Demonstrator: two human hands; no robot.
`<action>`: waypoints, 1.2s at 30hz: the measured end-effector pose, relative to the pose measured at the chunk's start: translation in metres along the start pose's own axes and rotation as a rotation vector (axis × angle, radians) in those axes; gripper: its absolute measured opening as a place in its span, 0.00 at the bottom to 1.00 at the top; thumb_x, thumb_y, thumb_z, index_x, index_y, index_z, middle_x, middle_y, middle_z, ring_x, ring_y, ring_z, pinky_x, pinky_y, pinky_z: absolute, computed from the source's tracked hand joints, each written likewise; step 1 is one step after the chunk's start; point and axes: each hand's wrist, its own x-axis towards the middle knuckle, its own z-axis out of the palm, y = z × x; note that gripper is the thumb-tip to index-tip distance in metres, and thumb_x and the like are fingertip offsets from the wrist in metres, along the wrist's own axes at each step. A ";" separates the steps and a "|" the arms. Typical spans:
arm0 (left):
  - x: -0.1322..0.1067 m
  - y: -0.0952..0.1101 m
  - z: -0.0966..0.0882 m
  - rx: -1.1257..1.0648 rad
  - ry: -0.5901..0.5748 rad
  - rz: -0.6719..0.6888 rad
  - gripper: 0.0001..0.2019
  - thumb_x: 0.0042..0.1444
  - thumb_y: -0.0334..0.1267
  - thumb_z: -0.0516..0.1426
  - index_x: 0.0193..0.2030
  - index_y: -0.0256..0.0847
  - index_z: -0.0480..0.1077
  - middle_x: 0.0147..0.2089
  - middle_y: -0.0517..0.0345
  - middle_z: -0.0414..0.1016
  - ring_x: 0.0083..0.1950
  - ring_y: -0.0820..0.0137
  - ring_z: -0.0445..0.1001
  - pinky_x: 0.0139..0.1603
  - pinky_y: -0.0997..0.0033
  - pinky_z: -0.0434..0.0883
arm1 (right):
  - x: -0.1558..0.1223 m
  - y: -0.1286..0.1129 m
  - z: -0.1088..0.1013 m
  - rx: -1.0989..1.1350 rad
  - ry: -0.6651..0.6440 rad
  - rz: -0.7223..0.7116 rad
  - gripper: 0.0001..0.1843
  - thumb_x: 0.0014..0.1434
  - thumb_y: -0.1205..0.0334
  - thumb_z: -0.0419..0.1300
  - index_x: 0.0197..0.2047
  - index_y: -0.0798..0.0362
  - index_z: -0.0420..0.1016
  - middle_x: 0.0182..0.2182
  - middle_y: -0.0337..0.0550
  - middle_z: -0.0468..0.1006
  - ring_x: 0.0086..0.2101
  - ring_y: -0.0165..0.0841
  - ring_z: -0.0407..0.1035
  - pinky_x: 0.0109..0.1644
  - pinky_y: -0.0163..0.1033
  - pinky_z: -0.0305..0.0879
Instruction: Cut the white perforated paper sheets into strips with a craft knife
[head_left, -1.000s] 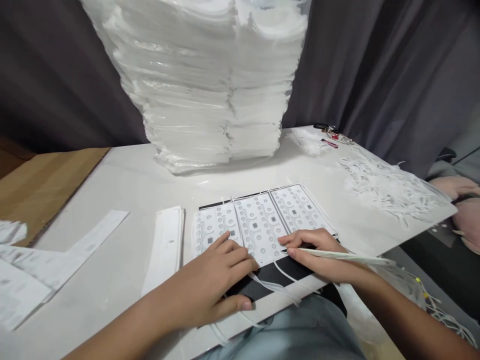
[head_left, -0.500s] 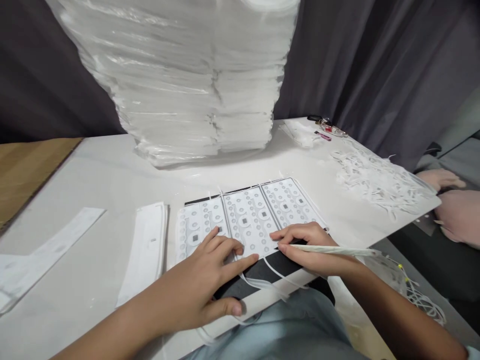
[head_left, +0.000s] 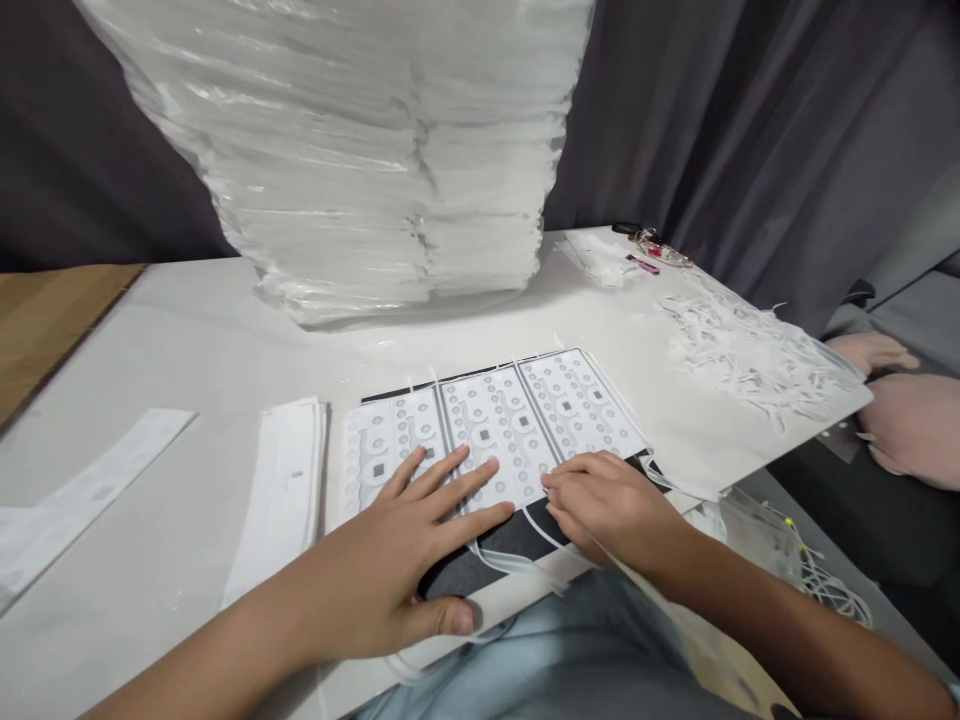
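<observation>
While your left hand [head_left: 390, 560] lies open and flat, fingers spread across the near-left part of the die-cut sheet [head_left: 525, 420] and thumb down by the table edge, it grasps nothing and only pins the sheet. Right hand [head_left: 611, 505]: fingers curled at the sheet's near edge, just beside the left fingertips. Whether they pinch anything cannot be told, since the fingertips are hidden. The sheet, three white panels of punched circles with small dark squares, lies on a black mat [head_left: 510, 545] at the near edge of the table [head_left: 187, 340]. Thin white strips [head_left: 525, 570] trail off the mat toward your lap. Judged step: stripping waste from the sheet's near edge. The next move calls for steady downward pressure from the left and a low, slow pull from the right, so the panels do not lift. Beyond: a pile of white blanks [head_left: 285, 480] to the left, a heap of trimmings [head_left: 742, 350] to the right, and a plastic-wrapped stack [head_left: 375, 150] at the far side.
</observation>
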 end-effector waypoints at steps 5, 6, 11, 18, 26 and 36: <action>-0.003 -0.002 -0.005 -0.010 -0.032 0.008 0.36 0.59 0.58 0.53 0.71 0.56 0.43 0.72 0.50 0.42 0.70 0.40 0.42 0.60 0.24 0.45 | -0.005 0.018 -0.009 -0.007 0.142 0.128 0.12 0.64 0.71 0.47 0.34 0.54 0.71 0.35 0.51 0.80 0.41 0.40 0.75 0.45 0.46 0.72; -0.004 -0.002 -0.006 -0.010 -0.036 0.006 0.36 0.59 0.58 0.53 0.70 0.57 0.43 0.72 0.50 0.43 0.70 0.40 0.42 0.60 0.24 0.45 | -0.006 0.023 -0.014 0.059 0.163 0.200 0.10 0.64 0.69 0.49 0.36 0.54 0.71 0.37 0.51 0.81 0.42 0.40 0.75 0.46 0.46 0.72; -0.004 -0.006 -0.009 0.014 -0.008 -0.016 0.31 0.59 0.57 0.54 0.68 0.58 0.52 0.71 0.53 0.49 0.70 0.40 0.45 0.60 0.23 0.45 | -0.013 0.039 -0.028 0.543 0.025 0.455 0.04 0.61 0.62 0.57 0.35 0.50 0.72 0.44 0.44 0.81 0.47 0.37 0.75 0.50 0.41 0.72; 0.007 -0.002 -0.004 0.016 0.059 0.053 0.28 0.59 0.58 0.53 0.61 0.46 0.61 0.70 0.52 0.54 0.70 0.52 0.52 0.69 0.40 0.39 | -0.017 0.048 -0.020 0.721 0.002 0.428 0.04 0.56 0.67 0.59 0.31 0.51 0.75 0.40 0.43 0.83 0.49 0.37 0.74 0.53 0.41 0.70; 0.012 0.000 0.005 0.070 0.088 0.086 0.39 0.58 0.60 0.52 0.71 0.48 0.44 0.70 0.51 0.53 0.68 0.52 0.55 0.69 0.42 0.42 | -0.016 0.050 -0.023 0.732 -0.013 0.464 0.07 0.53 0.70 0.58 0.29 0.50 0.75 0.39 0.42 0.83 0.49 0.39 0.74 0.53 0.43 0.71; 0.013 0.001 0.006 0.126 0.110 0.094 0.37 0.60 0.58 0.51 0.71 0.50 0.44 0.69 0.51 0.55 0.67 0.52 0.58 0.68 0.41 0.45 | -0.016 0.050 -0.022 0.675 -0.009 0.416 0.06 0.54 0.70 0.59 0.30 0.50 0.76 0.39 0.42 0.83 0.49 0.38 0.74 0.53 0.41 0.72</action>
